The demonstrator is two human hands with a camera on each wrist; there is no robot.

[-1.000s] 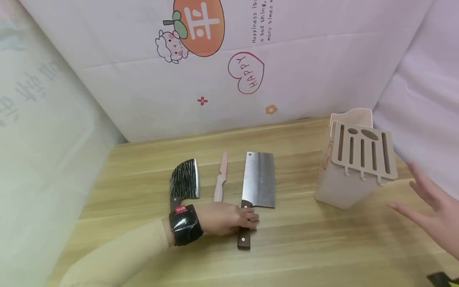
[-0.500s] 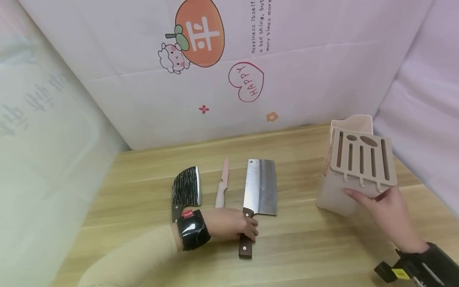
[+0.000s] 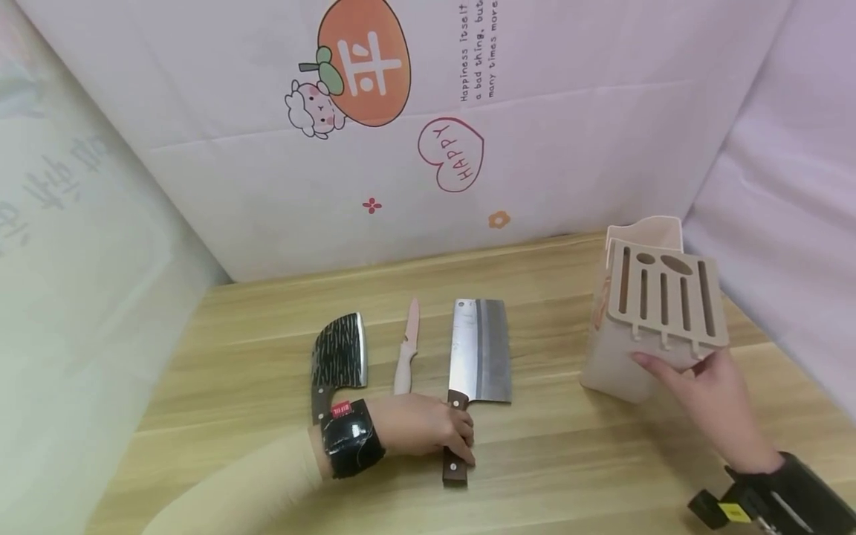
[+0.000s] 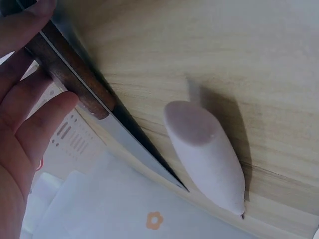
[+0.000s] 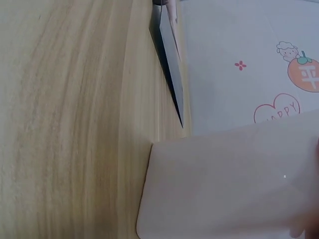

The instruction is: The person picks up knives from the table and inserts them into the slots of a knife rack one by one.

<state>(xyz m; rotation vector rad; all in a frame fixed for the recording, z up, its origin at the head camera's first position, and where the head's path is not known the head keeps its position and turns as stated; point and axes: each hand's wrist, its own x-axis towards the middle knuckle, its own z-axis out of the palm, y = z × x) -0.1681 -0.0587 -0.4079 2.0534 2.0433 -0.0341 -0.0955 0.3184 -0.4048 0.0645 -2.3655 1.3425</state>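
From the head camera, the left hand (image 3: 428,431) lies on the wooden table (image 3: 548,461) with its fingers curled round the dark wooden handle of the steel cleaver (image 3: 478,360), whose broad blade lies flat and points away from the person, toward the printed backdrop (image 3: 428,134). Just to the left of that blade lies a small pink knife (image 3: 406,355), and further left a dark-bladed cleaver (image 3: 339,362) with a textured face, its handle partly hidden behind the black wrist strap. At the right side of the table stands a beige knife block (image 3: 652,312), its slotted top tilted toward the viewer; the right hand (image 3: 705,390) holds it at the lower front edge, the fingers spread along the block's face and the thumb up near the slotted top. In the left wrist view, the fingers (image 4: 45,119) wrap the brown handle of the steel cleaver (image 4: 124,129) close to where the blade begins, and the pink knife (image 4: 207,154) lies just beside the blade's edge without touching it. In the right wrist view, the pale wall of the knife block (image 5: 229,189) fills the lower right, standing on the table (image 5: 75,124), with the steel cleaver (image 5: 172,59) seen edge-on further back; only a sliver of finger shows at the frame's right edge, so the grip cannot be judged from here.
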